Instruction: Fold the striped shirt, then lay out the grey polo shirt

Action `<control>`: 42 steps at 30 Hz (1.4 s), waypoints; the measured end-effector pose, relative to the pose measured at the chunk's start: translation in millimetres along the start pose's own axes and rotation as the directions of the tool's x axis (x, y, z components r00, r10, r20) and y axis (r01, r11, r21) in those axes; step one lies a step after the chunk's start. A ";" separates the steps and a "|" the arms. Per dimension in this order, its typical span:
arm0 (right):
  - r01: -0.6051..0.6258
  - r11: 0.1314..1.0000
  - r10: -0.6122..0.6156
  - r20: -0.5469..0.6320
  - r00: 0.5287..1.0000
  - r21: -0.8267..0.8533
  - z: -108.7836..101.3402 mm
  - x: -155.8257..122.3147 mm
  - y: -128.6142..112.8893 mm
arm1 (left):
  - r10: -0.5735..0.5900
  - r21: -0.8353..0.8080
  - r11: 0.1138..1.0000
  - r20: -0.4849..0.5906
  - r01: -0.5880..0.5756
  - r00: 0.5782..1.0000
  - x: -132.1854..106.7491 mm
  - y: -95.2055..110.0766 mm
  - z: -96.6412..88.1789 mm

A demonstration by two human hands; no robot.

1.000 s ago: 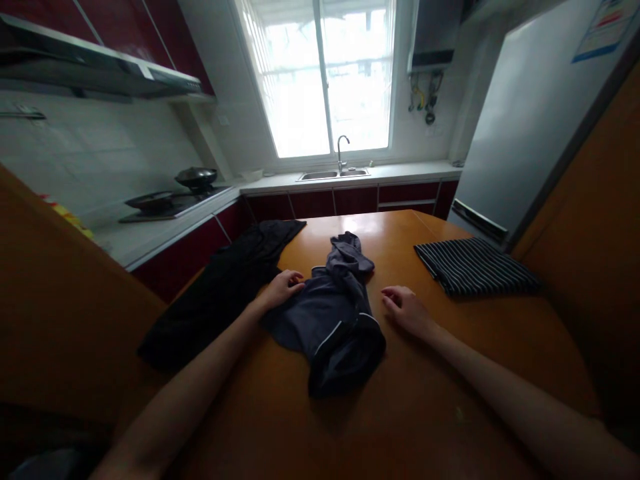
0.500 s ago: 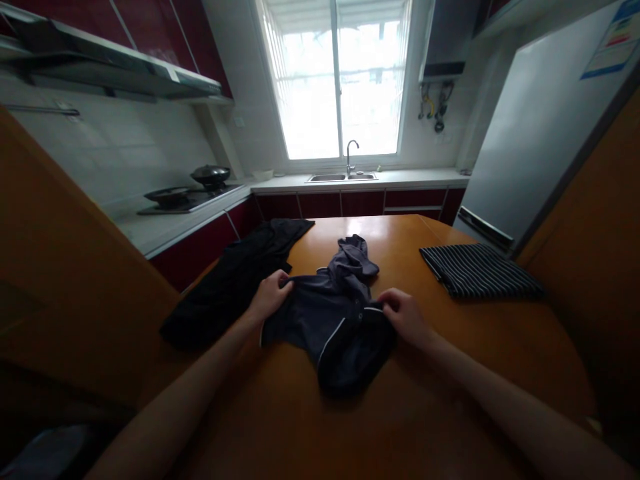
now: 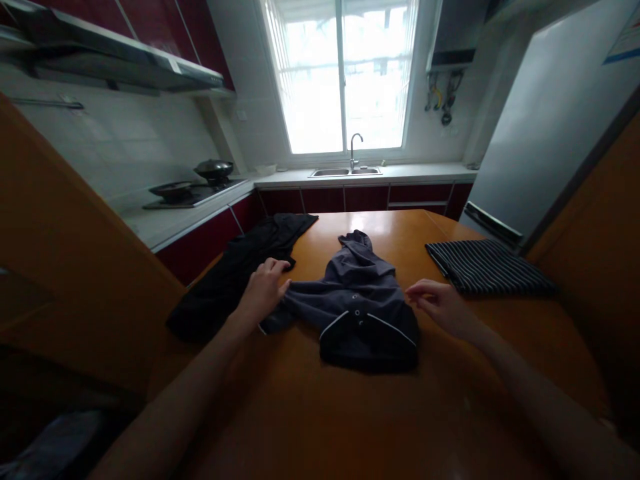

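A dark grey short-sleeved shirt (image 3: 360,273) lies on the wooden table in front of me. Its black collar (image 3: 370,343) has white piping and faces me, with several small round buttons at the neck opening. My left hand (image 3: 260,290) is open at the left sleeve (image 3: 305,297), fingers spread and the thumb at the cloth's edge. On the other side, my right hand (image 3: 443,307) is open, its fingertips beside the shirt's right shoulder. The far end of the shirt is bunched. Left of my left hand lies a black garment (image 3: 225,280).
A folded black-and-white striped cloth (image 3: 490,267) rests on the table (image 3: 320,427) to the right. Past the table are a sink (image 3: 330,173), a stove (image 3: 200,193) with two pans, and a refrigerator (image 3: 545,127) at right.
The shirt has been spread wider, its right side and collar pulled right and flattened. Both hands have loosened their hold; my right hand has moved right, off the cloth. The view shifted slightly.
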State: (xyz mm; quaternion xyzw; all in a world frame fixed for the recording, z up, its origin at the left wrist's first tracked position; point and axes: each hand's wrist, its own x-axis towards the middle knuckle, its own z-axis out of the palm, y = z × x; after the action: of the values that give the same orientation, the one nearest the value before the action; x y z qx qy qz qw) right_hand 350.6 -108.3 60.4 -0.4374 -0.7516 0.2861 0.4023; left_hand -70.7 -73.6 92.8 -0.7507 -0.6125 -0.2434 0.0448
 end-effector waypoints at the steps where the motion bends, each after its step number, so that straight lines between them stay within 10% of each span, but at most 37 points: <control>1: 0.004 0.998 -0.002 0.032 0.999 -0.060 -4.0 -0.9 4.0 | 0.104 -0.075 0.992 0.063 -0.099 0.993 -3.5 10.0 -3.4; 4: 0.040 0.984 0.000 0.221 0.975 -0.173 -17.0 -5.6 13.5 | 0.468 -0.391 0.864 0.399 -0.316 0.788 -16.2 40.1 -8.2; 7: 0.087 0.981 -0.019 0.358 0.934 -0.176 -17.8 -9.8 16.2 | 0.654 -0.523 0.750 0.494 -0.405 0.573 -28.5 60.9 2.0; 16: 0.113 0.993 -0.114 0.275 0.955 0.019 11.8 0.5 6.2 | 0.699 -0.629 0.694 0.474 -0.350 0.535 -30.4 65.4 13.5; 23: 0.050 0.992 -0.020 -0.241 0.970 0.117 -3.2 -14.7 -4.8 | 0.705 -0.720 0.679 0.586 -0.141 0.401 -28.3 55.4 -0.9; 27: 0.041 0.992 -0.052 0.094 0.994 0.115 -10.0 -20.2 -26.5 | 0.753 -0.762 0.644 0.647 0.071 0.120 -29.9 56.6 -4.6; 29: -0.065 0.983 -0.023 0.466 0.885 0.172 -16.2 -21.7 -31.8 | 0.767 -0.761 0.619 0.639 0.196 0.057 -29.5 57.4 -4.7; 30: -0.151 0.971 -0.001 0.636 0.772 0.185 -19.1 -21.9 -31.6 | 0.761 -0.762 0.607 0.639 0.227 0.110 -28.4 57.1 -3.0; 32: -0.299 0.938 0.043 0.797 0.602 0.175 -21.9 -20.2 -24.9 | 0.667 -0.773 0.605 0.624 0.194 0.406 -24.3 53.9 5.8; 33: -0.330 0.927 0.071 0.780 0.622 0.178 -21.2 -18.0 -18.4 | 0.565 -0.762 0.633 0.577 0.138 0.590 -21.3 50.4 13.0; 35: -0.279 0.942 0.145 0.522 0.840 0.187 -15.1 -11.4 -0.5 | 0.312 -0.677 0.734 0.395 0.044 0.864 -14.7 39.7 32.0; 36: -0.224 0.962 0.170 0.300 0.939 0.157 -10.2 -7.7 9.8 | 0.198 -0.621 0.783 0.305 0.036 0.932 -11.6 33.2 42.4; 38: -0.165 0.986 0.166 -0.046 0.985 0.033 1.5 -1.5 29.7 | 0.054 -0.545 0.835 0.212 0.072 0.976 -7.2 20.7 61.4; 42: -0.152 0.983 0.151 -0.021 0.988 -0.108 22.3 1.4 48.7 | 0.036 -0.498 0.862 0.243 0.093 0.969 -5.8 11.8 79.1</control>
State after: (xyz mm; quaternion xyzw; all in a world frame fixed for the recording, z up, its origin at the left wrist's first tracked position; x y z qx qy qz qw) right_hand 351.9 -86.7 11.4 -0.5163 -0.7282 0.2717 0.3596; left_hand -35.8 -52.8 23.6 -0.7511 -0.5389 -0.3019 -0.2329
